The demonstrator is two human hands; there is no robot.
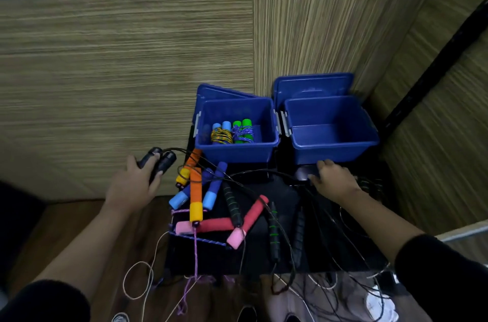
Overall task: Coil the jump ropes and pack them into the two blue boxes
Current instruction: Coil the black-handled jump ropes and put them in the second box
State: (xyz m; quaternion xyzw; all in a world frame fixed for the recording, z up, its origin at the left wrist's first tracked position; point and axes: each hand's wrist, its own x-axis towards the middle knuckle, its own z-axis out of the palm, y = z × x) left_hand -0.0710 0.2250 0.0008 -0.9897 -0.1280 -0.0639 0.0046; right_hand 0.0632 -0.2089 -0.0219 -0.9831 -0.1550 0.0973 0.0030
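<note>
Two open blue boxes stand at the back of a small black table (211, 258). The left box (237, 152) holds two coiled ropes, one with light-blue handles (221, 133) and one with green handles (244, 131). The right box (332, 150) holds nothing that I can see. My left hand (134, 184) grips a pair of black handles (159, 163) left of the table, their black cord trailing right. My right hand (334, 180) reaches over the table just below the right box, fingers curled on something dark; I cannot tell what. Loose ropes with orange (196, 197), blue (215, 189), red-pink (248, 221) and black-green (273, 229) handles lie tangled on the table.
Cords hang off the table's front edge and spread over the floor (142, 282). A striped wooden wall panel (126, 70) rises right behind the boxes. Both box lids lean upright behind the boxes. A black bar (433, 65) slants down at the right.
</note>
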